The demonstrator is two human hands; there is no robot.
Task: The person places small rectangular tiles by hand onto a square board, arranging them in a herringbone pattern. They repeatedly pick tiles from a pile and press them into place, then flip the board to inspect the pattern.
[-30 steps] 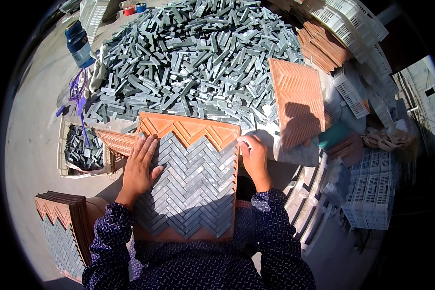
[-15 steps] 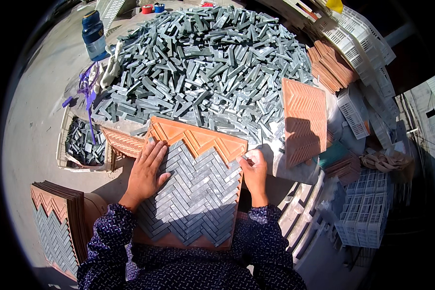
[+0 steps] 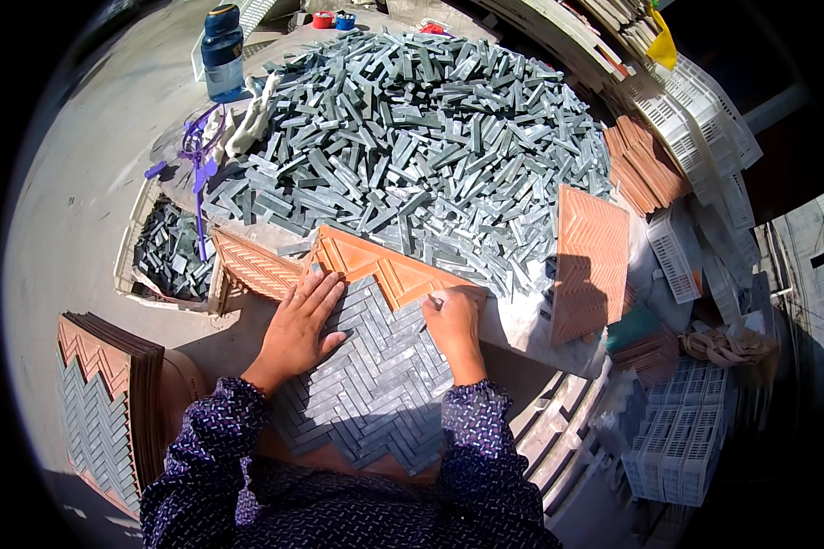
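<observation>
An orange mould tray [image 3: 449,280] leans against my lap, tilted up toward the heap of stone. Grey stone strips [image 3: 375,366] fill most of it in a herringbone pattern; its zigzag upper end shows bare orange grooves. My left hand [image 3: 300,325] lies flat with fingers stretched over the tray's upper left side, on the strips and rim. At the upper right of the pattern, my right hand [image 3: 454,331] is closed in a pinch, with a small grey piece at its fingertips. That piece is mostly hidden by the fingers.
Beyond the tray spreads a large heap of loose strips [image 3: 412,137]. Another orange mould [image 3: 590,265] leans at its right. Stacked filled moulds [image 3: 92,412] stand at left, near a crate of stone pieces [image 3: 170,252]. A blue bottle [image 3: 223,55] and white crates [image 3: 682,439] lie farther out.
My right hand has moved left, from the tray's right rim to the upper end of the strip pattern. The view has shifted; my left hand stays flat on the tray.
</observation>
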